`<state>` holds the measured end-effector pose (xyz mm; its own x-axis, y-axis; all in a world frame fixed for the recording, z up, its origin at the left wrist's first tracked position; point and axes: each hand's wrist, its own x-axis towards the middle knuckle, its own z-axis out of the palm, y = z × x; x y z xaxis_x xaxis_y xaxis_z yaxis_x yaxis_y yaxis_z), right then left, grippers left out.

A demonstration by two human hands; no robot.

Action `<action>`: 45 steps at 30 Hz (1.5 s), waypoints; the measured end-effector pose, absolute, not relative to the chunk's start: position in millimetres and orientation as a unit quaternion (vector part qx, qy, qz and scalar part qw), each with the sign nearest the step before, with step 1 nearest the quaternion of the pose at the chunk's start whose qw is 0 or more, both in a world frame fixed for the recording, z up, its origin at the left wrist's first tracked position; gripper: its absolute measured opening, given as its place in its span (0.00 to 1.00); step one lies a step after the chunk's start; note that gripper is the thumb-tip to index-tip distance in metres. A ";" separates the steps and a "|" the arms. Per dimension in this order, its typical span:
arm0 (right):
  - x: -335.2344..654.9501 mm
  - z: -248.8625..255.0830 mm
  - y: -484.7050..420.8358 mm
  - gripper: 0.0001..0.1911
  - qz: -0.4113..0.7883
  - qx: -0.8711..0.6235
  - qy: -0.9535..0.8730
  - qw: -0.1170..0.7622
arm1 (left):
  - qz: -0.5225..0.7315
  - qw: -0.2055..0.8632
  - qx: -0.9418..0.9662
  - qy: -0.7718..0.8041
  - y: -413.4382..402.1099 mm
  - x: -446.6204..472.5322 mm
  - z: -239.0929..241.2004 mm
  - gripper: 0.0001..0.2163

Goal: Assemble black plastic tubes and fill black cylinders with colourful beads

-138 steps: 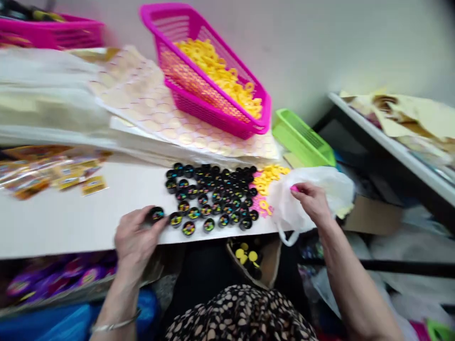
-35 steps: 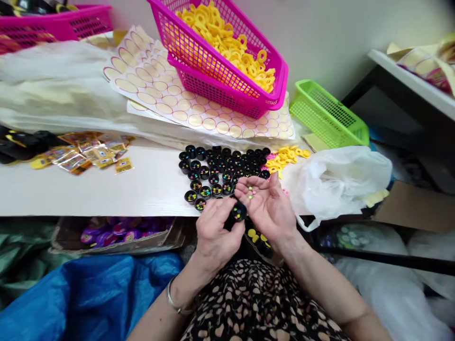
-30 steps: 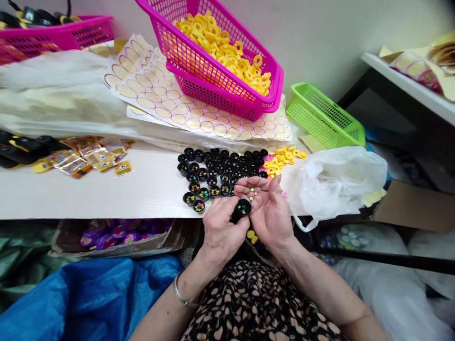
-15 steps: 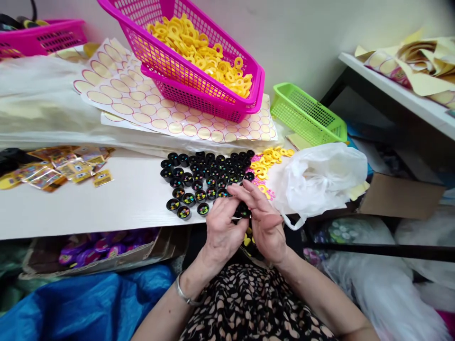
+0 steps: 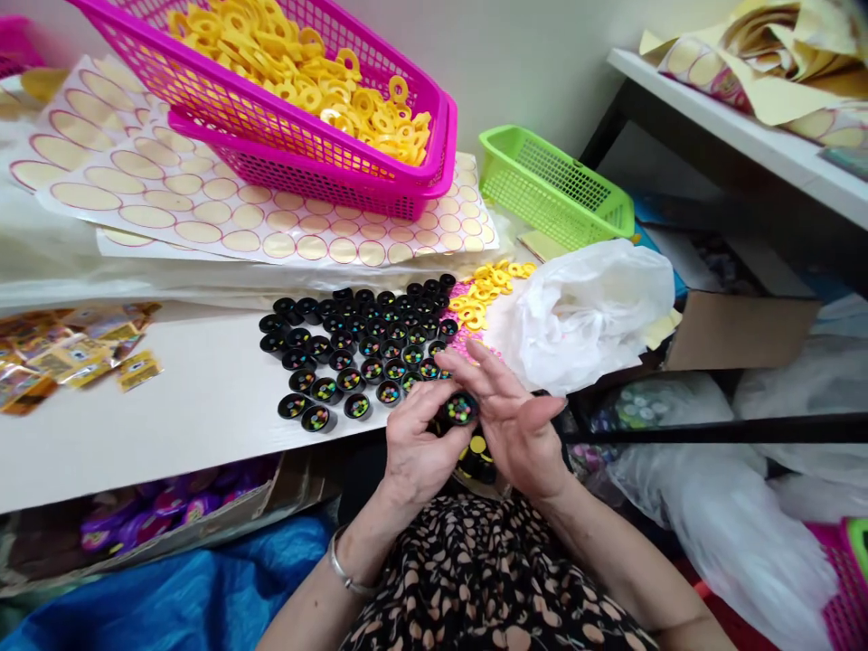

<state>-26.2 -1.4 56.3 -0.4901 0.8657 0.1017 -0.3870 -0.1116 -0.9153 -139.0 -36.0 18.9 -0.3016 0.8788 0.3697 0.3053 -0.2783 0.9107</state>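
Note:
My left hand (image 5: 419, 438) is closed round a small black cup (image 5: 461, 409) with coloured beads inside, its mouth tilted up toward me. My right hand (image 5: 519, 429) lies alongside the cup, fingers stretched out and thumb apart; its fingers seem to touch the cup's far side. On the white table (image 5: 203, 398) just beyond stand several more black cups (image 5: 350, 380) holding coloured beads. Yellow plastic rings (image 5: 473, 314) and tiny pink pieces (image 5: 467, 346) are heaped right of them. Below my hands, black and yellow pieces (image 5: 478, 445) show partly.
A pink basket (image 5: 325, 172) of yellow rings sits on sticker sheets (image 5: 223, 217) at the back. Right of it are a green basket (image 5: 556, 194) and a white plastic bag (image 5: 597, 316). Shiny packets (image 5: 81, 353) lie left; a cardboard box (image 5: 742, 330) stands right.
The view has shifted, so the table things appear farther left. The cup in my left hand now shows its beads more openly, and my right thumb has spread away.

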 end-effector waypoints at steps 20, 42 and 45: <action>121.9 24.5 139.8 0.13 0.076 -0.625 -0.752 0.197 | 0.502 0.463 0.499 0.533 -18.7 -120.9 17.6 0.12; 76.4 49.0 91.6 0.05 0.122 -0.454 -0.799 0.376 | 0.505 0.400 0.537 0.544 -28.7 -121.4 10.5 0.14; 42.8 68.1 40.5 0.05 0.291 -0.325 -0.839 0.325 | 0.516 0.399 0.541 0.530 -29.7 -120.2 9.2 0.14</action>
